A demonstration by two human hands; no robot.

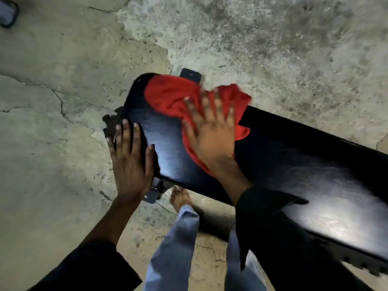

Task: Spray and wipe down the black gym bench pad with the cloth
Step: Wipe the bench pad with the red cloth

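Observation:
The black gym bench pad (294, 164) runs from the middle of the view down to the right, shiny under the light. A crumpled red cloth (168, 95) lies on its far left end. My right hand (212, 131) presses flat on the cloth with fingers spread, and part of the cloth sticks out beyond the fingertips. My left hand (130, 158) rests flat on the pad's near left corner, fingers apart, holding nothing. No spray bottle is in view.
Cracked, worn concrete floor (63, 80) surrounds the bench. Black metal frame parts (191, 75) jut out past the pad's end, and a bracket (152, 196) sits under its near corner. My bare foot (180, 198) and grey trouser legs stand beside the bench. A dark object (7, 13) lies top left.

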